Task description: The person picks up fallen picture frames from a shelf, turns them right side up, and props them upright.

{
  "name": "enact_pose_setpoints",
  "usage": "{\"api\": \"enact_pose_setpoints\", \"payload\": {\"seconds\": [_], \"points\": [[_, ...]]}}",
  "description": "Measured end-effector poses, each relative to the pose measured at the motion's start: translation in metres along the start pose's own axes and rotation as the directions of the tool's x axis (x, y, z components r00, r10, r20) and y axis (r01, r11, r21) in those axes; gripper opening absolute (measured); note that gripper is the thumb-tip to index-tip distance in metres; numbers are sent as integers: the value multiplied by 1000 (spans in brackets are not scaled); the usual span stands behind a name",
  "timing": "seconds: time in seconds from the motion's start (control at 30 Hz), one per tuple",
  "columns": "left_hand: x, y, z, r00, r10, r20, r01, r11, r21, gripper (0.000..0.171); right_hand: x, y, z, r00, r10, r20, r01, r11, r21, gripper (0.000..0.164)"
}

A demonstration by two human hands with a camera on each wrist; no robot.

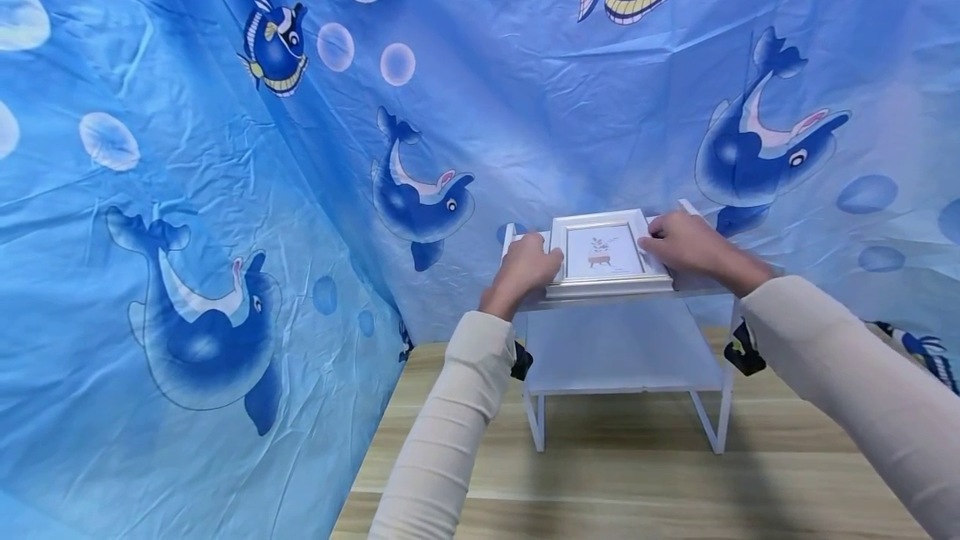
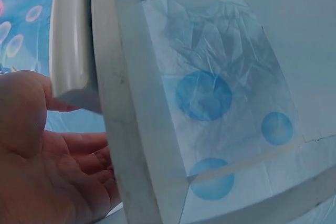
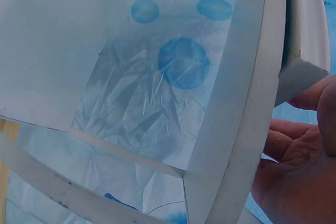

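A white picture frame (image 1: 609,287) with a small plant print lies face up on the top of a white two-tier side table (image 1: 615,352). At its left side, my left hand (image 1: 523,265) grips the edge, fingers bent. My right hand (image 1: 688,243) holds the opposite side in the same manner. From the left wrist view, the frame's corner (image 2: 76,51) sits against the thumb side of the left hand (image 2: 52,166). The right wrist view has the other corner (image 3: 310,35) beside the right hand (image 3: 304,156). Some fingertips are hidden in both wrist views.
Blue curtains (image 1: 525,107) printed with dolphins, fish and bubbles hang behind the table and along the left. Beneath the table lies a light wood-look floor (image 1: 622,482). The tabletop has raised bars at its left and right ends (image 1: 508,240).
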State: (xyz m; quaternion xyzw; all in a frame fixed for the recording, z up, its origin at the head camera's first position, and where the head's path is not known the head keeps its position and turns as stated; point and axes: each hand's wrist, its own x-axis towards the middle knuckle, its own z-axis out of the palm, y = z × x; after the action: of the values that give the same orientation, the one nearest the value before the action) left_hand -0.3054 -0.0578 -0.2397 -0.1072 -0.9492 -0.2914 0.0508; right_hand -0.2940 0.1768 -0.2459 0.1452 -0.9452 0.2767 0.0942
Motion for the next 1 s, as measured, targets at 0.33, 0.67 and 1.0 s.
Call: {"api": "enact_pose_setpoints", "payload": {"seconds": [0.33,0.67,1.0], "points": [[7,2,12,997,-74,0,74,997,-33,26,0,-1,7,999,32,-21,-32,999,18,20],[13,6,15,998,-52,-21,52,999,-18,25,-2,-7,2,997,76,-14,-76,997,15,22],[17,5,18,997,-54,-55,56,998,36,23,1,-4,5,997,69,-38,-68,997,34,19]]}}
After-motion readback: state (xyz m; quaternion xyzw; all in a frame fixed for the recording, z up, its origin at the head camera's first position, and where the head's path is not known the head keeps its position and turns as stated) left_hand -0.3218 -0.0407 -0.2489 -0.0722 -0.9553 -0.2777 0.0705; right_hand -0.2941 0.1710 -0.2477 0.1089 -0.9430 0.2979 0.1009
